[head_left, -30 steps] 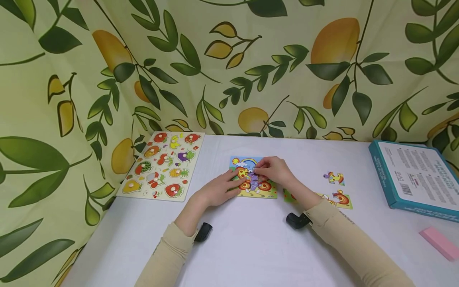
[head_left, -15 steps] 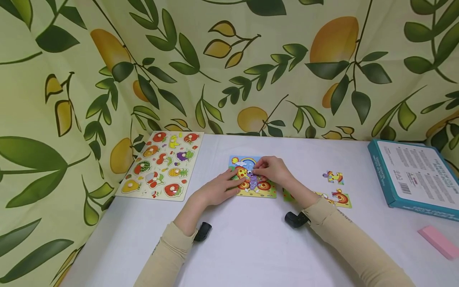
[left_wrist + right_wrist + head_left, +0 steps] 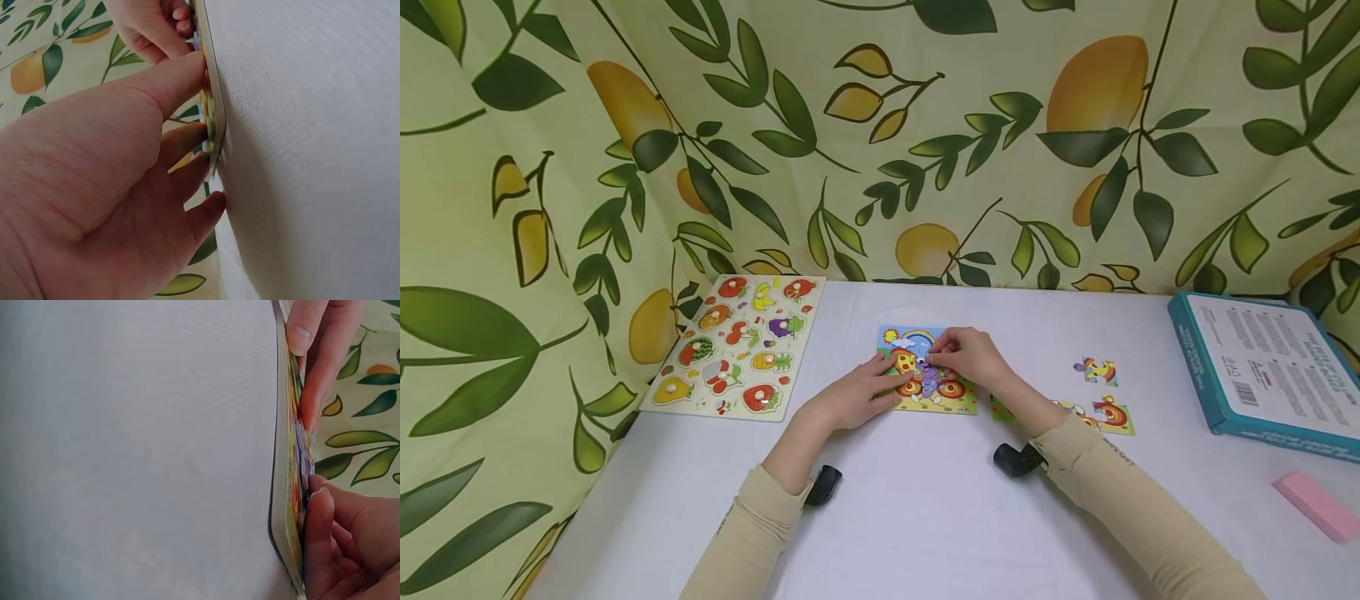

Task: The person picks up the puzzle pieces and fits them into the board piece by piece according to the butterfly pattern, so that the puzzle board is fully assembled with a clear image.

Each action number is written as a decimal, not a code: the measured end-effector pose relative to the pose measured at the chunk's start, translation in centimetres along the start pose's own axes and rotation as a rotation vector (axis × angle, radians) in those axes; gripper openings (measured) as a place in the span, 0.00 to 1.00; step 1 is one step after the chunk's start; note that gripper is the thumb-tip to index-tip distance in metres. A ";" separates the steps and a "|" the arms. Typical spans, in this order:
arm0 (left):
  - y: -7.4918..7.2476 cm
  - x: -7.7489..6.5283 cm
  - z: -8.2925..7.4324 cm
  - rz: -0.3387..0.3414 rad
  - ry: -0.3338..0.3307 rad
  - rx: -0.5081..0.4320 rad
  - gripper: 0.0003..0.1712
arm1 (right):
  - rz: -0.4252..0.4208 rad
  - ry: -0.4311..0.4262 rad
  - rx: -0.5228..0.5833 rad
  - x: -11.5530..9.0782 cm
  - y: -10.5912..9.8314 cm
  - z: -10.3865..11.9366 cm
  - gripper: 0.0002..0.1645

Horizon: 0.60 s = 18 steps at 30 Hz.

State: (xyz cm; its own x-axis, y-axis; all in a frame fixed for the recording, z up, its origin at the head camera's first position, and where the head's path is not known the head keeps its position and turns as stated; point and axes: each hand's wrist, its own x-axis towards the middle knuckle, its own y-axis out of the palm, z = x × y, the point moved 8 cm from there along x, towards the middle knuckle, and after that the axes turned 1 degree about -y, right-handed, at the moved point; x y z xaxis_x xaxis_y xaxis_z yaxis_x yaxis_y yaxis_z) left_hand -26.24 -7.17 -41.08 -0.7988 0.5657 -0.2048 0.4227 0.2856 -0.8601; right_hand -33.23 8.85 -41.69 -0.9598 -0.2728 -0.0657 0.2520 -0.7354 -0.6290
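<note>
A butterfly jigsaw puzzle point(image 3: 934, 402) lies in its flat board on the white table, in the middle of the head view. My left hand point(image 3: 850, 395) rests on its left side with fingers extended and spread; the left wrist view has the thumb and fingertips at the board's edge point(image 3: 215, 103). Over the puzzle's upper middle, my right hand point(image 3: 973, 358) pinches a small puzzle piece between thumb and index finger, near the purple butterfly head. The fingers mostly cover that piece. In the right wrist view, the right thumb point(image 3: 320, 515) is close against the puzzle surface.
Loose puzzle pieces point(image 3: 1101, 372) lie right of the board, more point(image 3: 1112, 414) partly behind the right forearm. A fruit peg board point(image 3: 737, 350) is at the left. A teal box point(image 3: 1270, 367) and a pink block point(image 3: 1317, 506) are at the right. A patterned curtain point(image 3: 880, 142) hangs behind.
</note>
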 end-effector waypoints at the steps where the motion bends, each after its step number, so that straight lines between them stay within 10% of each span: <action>1: 0.0 0.0 0.0 0.001 -0.001 0.000 0.28 | -0.001 0.003 -0.001 0.0 0.0 0.0 0.09; 18: -0.1 0.0 0.0 -0.003 0.007 -0.002 0.28 | -0.014 -0.013 -0.016 0.1 0.1 0.1 0.10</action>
State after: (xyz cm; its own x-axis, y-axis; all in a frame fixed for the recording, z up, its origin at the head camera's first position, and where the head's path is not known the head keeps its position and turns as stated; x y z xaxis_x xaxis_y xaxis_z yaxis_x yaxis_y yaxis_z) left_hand -26.22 -7.16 -41.00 -0.7968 0.5706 -0.1988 0.4213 0.2887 -0.8597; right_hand -33.29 8.66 -41.69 -0.9614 -0.2712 -0.0468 0.2369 -0.7290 -0.6422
